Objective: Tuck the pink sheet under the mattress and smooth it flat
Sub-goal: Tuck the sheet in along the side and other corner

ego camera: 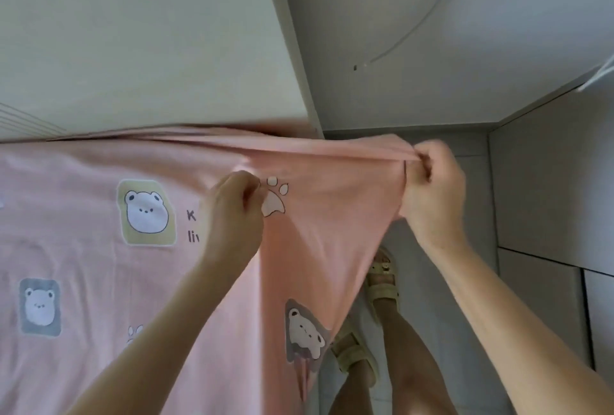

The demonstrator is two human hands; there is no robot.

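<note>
Both hands pinch the pink sheet (319,215): left hand (232,211) near the paw print (274,200), right hand (432,182) at the lifted far-right corner.

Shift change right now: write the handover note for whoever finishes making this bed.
Left hand: fingers pinch the pink sheet beside the paw print.
Right hand: grips the sheet's bunched edge, pulled taut past the bed corner, above the floor.
Done: sheet spread over the bed top, with folds along the far edge.
Left: the held corner hangs loose down the side; tuck it under, then smooth everything flat.
</note>
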